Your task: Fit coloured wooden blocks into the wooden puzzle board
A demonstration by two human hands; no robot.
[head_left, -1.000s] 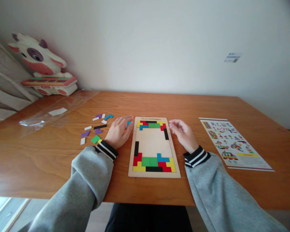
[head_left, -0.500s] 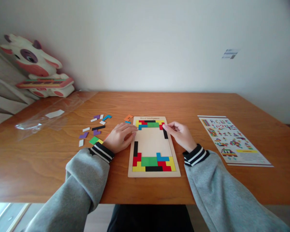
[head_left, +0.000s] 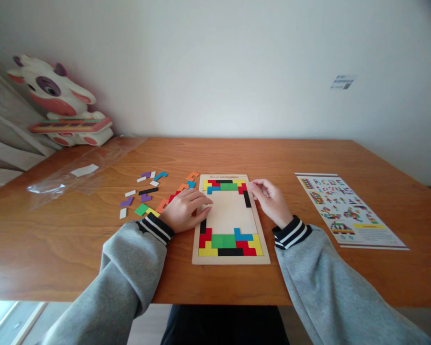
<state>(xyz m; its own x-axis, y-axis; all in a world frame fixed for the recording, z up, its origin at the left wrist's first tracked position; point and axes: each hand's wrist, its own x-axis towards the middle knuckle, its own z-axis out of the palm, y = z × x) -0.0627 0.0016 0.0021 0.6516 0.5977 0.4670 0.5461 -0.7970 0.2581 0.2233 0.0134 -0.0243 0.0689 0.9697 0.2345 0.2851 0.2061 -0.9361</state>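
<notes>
The left hand (head_left: 185, 211) lay curled at the left edge of the wooden puzzle tray (head_left: 231, 258), its fingers (head_left: 203, 203) stretched over the rim onto the bare middle of the board; whether they pinched a piece could not be told, since nothing coloured showed under them. The right hand (head_left: 271, 201) rested at the tray's upper right edge, its fingers loosely bent and touching the frame beside the red and black pieces there, gripping nothing visible. The tray sat flat on the bench (head_left: 57, 239) directly in front of the person, with coloured blocks filling its far row and its near rows and the centre unfilled. The step in hand appeared to be fitting a piece along the left side while the other hand steadied the board. A next move would likely call for a block from the loose pieces (head_left: 147, 191) scattered just left of the tray, turned to match the gap. Farther right lay a printed pattern sheet (head_left: 345, 211); a cow-shaped toy (head_left: 57, 100) stood at the far left corner.
</notes>
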